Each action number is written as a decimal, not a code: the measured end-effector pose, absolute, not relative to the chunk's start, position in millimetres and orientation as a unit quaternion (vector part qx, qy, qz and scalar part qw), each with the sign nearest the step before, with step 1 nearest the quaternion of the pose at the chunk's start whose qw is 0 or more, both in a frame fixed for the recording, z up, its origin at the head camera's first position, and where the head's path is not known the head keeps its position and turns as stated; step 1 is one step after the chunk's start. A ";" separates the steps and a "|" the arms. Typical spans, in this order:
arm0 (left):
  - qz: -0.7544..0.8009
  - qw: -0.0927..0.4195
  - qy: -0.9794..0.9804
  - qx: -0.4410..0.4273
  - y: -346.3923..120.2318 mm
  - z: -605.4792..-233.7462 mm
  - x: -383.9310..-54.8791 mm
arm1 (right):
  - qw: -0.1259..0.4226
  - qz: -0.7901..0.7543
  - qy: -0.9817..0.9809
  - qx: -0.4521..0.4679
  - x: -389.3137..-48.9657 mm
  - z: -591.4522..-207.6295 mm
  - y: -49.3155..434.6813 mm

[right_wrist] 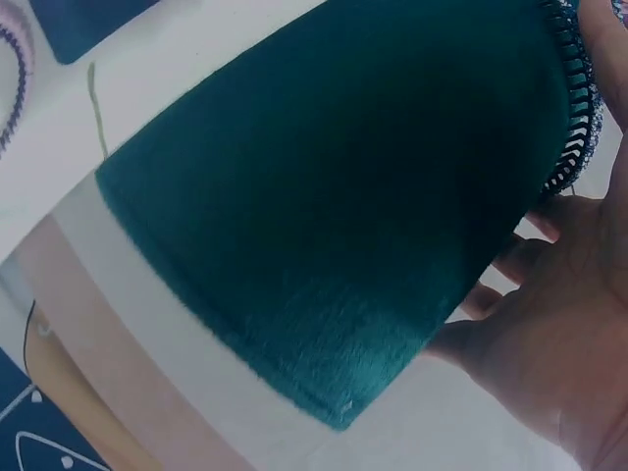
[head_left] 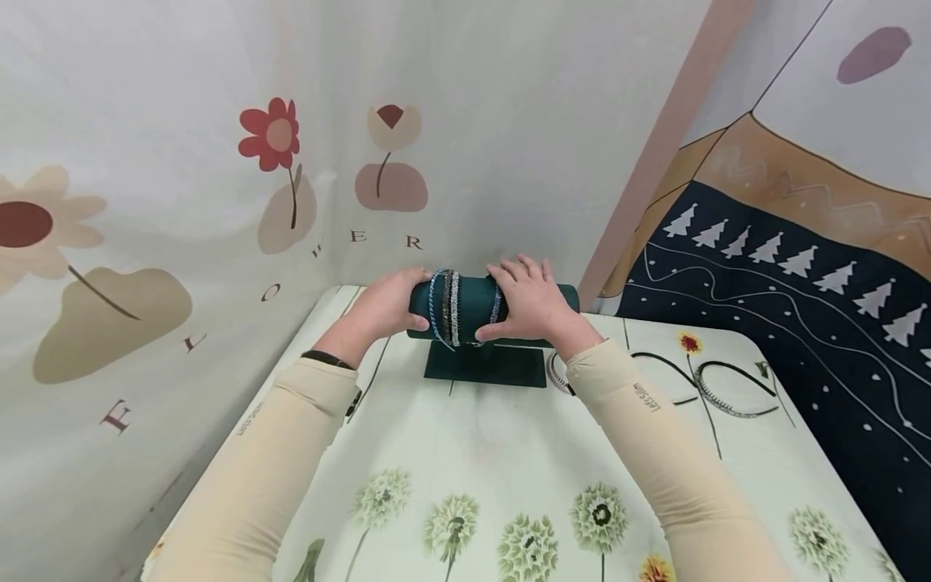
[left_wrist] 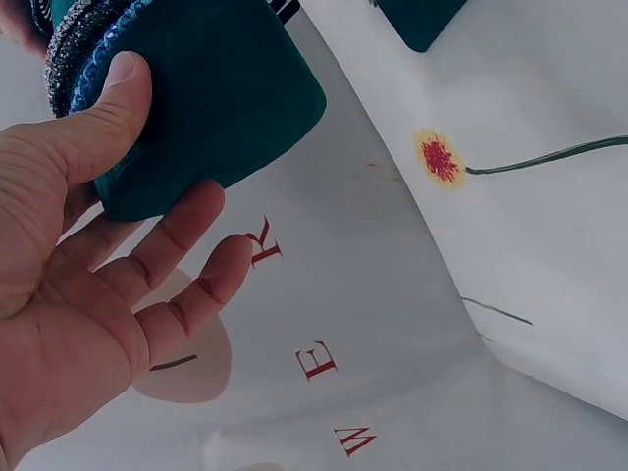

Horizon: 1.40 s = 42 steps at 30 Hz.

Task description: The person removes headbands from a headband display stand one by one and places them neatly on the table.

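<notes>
Green roll (head_left: 476, 301) sits on stand base (head_left: 486, 369) at far side of table (head_left: 480, 440); long axis runs left-right, nearly level. Left hand (head_left: 384, 305) grips left end, thumb in front, fingers behind. Right hand (head_left: 536, 304) straddles roll right of centre, thumb and fingers holding sparkly headband (head_left: 497, 302). Blue braided headband (head_left: 432, 301) arches crosswise, ends pointing down in front.

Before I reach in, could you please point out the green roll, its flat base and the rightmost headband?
Green roll (right_wrist: 334, 196), right wrist view: its broad side.
Flat base (head_left: 486, 368), head view: its top surface.
Rightmost headband (head_left: 727, 410), head view: its pale near side.
</notes>
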State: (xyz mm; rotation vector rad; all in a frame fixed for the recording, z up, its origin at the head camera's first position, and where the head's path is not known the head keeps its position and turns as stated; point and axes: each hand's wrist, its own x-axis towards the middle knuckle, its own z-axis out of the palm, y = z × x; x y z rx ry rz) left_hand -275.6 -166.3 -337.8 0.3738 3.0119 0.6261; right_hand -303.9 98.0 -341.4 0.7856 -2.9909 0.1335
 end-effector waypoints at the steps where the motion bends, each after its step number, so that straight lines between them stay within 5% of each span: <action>1: 0.202 0.021 0.972 0.121 -166.3 -337.9 -275.6 | 0.022 0.042 -0.966 0.253 -303.5 -341.2 98.8; 42: 0.201 0.027 0.972 0.117 -165.9 -338.0 -272.7 | -0.018 0.082 -0.964 0.252 -302.0 -335.3 128.8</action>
